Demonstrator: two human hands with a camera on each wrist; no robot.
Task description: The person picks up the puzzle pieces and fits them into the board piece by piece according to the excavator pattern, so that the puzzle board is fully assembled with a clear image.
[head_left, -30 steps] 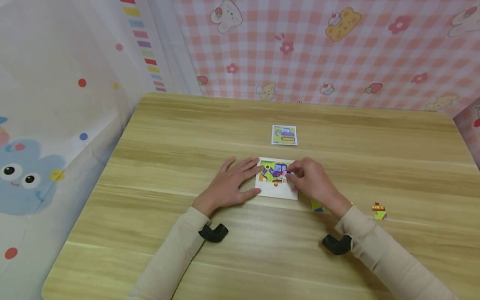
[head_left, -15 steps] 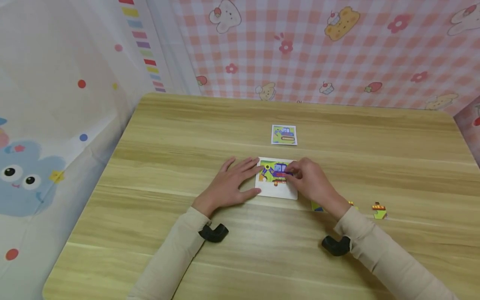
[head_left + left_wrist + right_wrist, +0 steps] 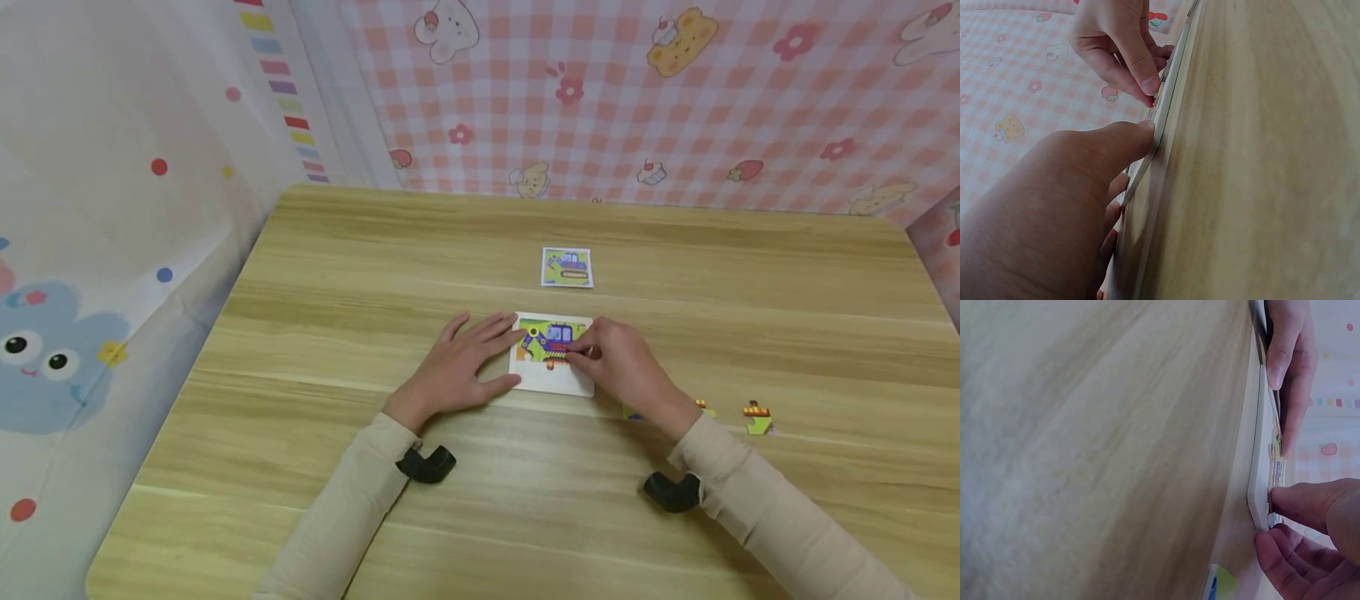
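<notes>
A small white puzzle board (image 3: pixel 551 381) lies on the wooden table, its upper part filled with a purple-blue excavator picture (image 3: pixel 557 336) and its lower strip bare white. My left hand (image 3: pixel 459 367) lies spread at the board's left edge, its thumb (image 3: pixel 1125 137) and fingertips touching the rim. Over the right side of the board, my right hand (image 3: pixel 628 362) pinches a puzzle piece between thumb and index finger. Most of that piece is hidden by the fingers. In the right wrist view, the right thumb (image 3: pixel 1304 503) is right at the picture surface, with curled fingers beside the board's edge.
A square picture card (image 3: pixel 567 267) of the same excavator lies behind the board. To the right are loose puzzle pieces: one (image 3: pixel 759 418) in the open, others (image 3: pixel 706 409) partly hidden by the right wrist. A pink checked cloth (image 3: pixel 600 108) hangs behind the table.
The right fingertips have shifted slightly down and left over the board, and more of the picture's upper right now shows. The left hand stays in place.
</notes>
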